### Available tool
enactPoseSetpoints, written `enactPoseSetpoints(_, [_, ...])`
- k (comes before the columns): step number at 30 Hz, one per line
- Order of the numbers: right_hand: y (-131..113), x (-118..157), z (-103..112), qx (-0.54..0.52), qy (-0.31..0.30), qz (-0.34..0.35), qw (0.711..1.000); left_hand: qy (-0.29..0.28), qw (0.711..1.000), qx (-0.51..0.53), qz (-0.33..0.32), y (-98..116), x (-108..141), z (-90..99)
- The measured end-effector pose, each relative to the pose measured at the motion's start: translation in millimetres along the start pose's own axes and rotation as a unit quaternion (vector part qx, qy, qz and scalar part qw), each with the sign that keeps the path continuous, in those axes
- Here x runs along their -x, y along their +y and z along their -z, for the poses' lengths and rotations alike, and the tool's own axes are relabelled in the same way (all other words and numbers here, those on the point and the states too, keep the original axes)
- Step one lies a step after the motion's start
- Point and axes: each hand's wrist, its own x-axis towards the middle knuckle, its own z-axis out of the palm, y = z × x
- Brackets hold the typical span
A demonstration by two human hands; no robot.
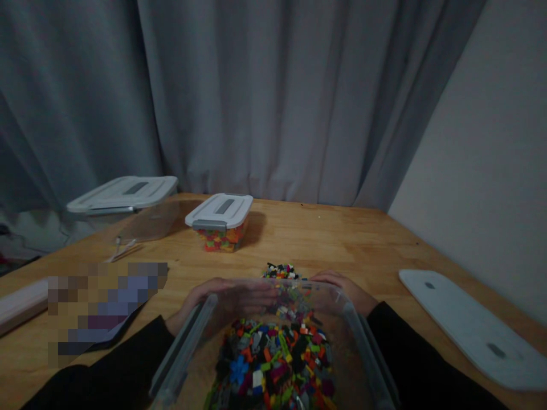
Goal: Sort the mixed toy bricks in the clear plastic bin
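A clear plastic bin (359, 364) stands close in front of me, with many mixed small building bricks (273, 364) inside. My forearms in black sleeves pass along both sides of it. Beyond its far wall lies a small pile of building bricks (280, 270) on the table. My left hand (209, 293) is at the pile's left, its fingers stretched out and partly seen through the plastic. On the pile's right, my right hand (344, 289) has its fingers extended toward the bricks; the bin rim hides part of them. Neither hand visibly holds anything.
A lidded box of orange and green bricks (222, 239) and a larger clear lidded bin (149, 219) stand at the back left. A loose white lid (465, 327) lies right. Left are a blurred-out flat item (111, 307), a whitish long object (23, 302) and a cable (123, 250).
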Motion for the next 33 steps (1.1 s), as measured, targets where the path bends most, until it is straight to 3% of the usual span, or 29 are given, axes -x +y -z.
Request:
enactPoseSetpoints(3, [14,1,-1,0.073,-0.003,0.009,0.997,0.007,1.0,-0.021,0.006,-2,1,3.7])
enactPoseSetpoints(10, [36,6,0,0.067,-0.044,0.003,0.997,-0.012,0.999,-0.038,-0.001,-1,0,3.5])
enactPoseSetpoints(14, [25,4,0,0.053,-0.068,0.018,0.996,-0.027,0.999,-0.016,-0.008,-6,-1,14.7])
enactPoseSetpoints(18, [10,1,2,0.056,-0.047,-0.019,0.997,-0.025,1.0,-0.003,-0.009,-11,0,22.9])
enactPoseSetpoints(25, [-7,1,5,0.039,-0.036,-0.057,0.997,-0.013,1.0,0.01,0.01,-10,0,23.3])
enactPoseSetpoints(33, [-8,2,4,0.051,-0.021,-0.055,0.997,-0.006,1.0,0.011,0.013,-9,0,22.9])
